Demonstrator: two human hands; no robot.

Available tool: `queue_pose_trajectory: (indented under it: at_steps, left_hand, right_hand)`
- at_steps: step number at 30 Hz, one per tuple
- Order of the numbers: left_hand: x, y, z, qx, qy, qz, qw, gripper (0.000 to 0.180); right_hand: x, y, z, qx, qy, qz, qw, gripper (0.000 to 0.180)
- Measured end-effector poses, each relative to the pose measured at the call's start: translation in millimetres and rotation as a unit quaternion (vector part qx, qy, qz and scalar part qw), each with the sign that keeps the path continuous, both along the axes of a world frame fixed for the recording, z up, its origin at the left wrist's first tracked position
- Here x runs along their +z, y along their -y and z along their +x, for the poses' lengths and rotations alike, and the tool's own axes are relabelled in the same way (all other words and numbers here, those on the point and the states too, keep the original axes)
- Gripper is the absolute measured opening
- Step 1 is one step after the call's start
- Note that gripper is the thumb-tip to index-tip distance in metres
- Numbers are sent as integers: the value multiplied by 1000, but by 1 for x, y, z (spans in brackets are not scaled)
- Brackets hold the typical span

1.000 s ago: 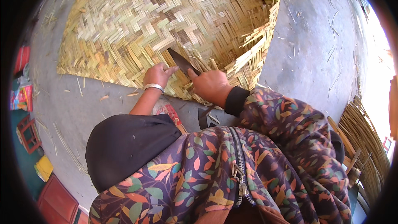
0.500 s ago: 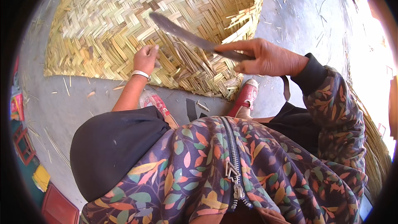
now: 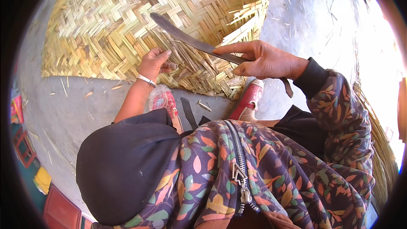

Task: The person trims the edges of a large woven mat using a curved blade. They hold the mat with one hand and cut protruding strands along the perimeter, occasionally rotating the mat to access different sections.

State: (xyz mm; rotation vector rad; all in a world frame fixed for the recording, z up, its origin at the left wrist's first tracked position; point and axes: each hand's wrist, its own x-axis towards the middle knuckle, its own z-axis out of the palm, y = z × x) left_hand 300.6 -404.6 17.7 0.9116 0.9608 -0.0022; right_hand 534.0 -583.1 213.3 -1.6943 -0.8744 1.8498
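A large woven mat (image 3: pixel 114 25) of split straw-coloured strips spreads on the floor in front of me. Along its right and near edges, loose strip ends (image 3: pixel 186 57) stick up or lie bunched. My right hand (image 3: pixel 265 59) grips a long, thin, dark curved blade (image 3: pixel 180 36), thumb below and fingers above. Its tip points to the far left above the mat, and its bent tail end (image 3: pixel 288 87) shows below my wrist. Over the mat's near edge is my left hand (image 3: pixel 157 63), fingers half curled and apart, with nothing visible in it, close to the loose ends.
My red shoes (image 3: pixel 163 99) are at the mat's near edge, with a dark strap-like piece (image 3: pixel 188 112) between them. Scraps litter the grey floor (image 3: pixel 305 21). A bundle of long stalks (image 3: pixel 379 161) lies at the right. Red chairs (image 3: pixel 61 210) stand at the lower left.
My left hand has shifted slightly right and its fingers have spread toward the loose strips. The right hand has moved a little left with the blade, which is tilted slightly differently.
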Motion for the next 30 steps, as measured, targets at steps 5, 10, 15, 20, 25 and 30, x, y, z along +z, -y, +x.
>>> queue_pose_trajectory:
  at_steps: [5,10,15,20,25,30]
  left_hand:
    - [-10,2,3,-37,-77,133,987,21]
    - [-18,-2,-3,-19,-51,120,991,19]
    - [-15,0,-4,2,-43,49,998,20]
    - [-17,2,6,-77,-32,131,988,19]
    - [-17,0,2,-21,14,50,998,15]
    - [-12,3,5,17,-47,34,998,17]
  right_hand:
    - [-24,12,-4,34,11,67,997,51]
    - [-34,10,-6,27,-14,24,999,53]
    - [-38,10,-1,20,-11,-31,999,55]
    - [-48,11,-9,9,-7,30,999,54]
    - [-43,8,-10,2,-59,-11,998,57]
    - [-46,11,-14,8,-79,-70,994,59]
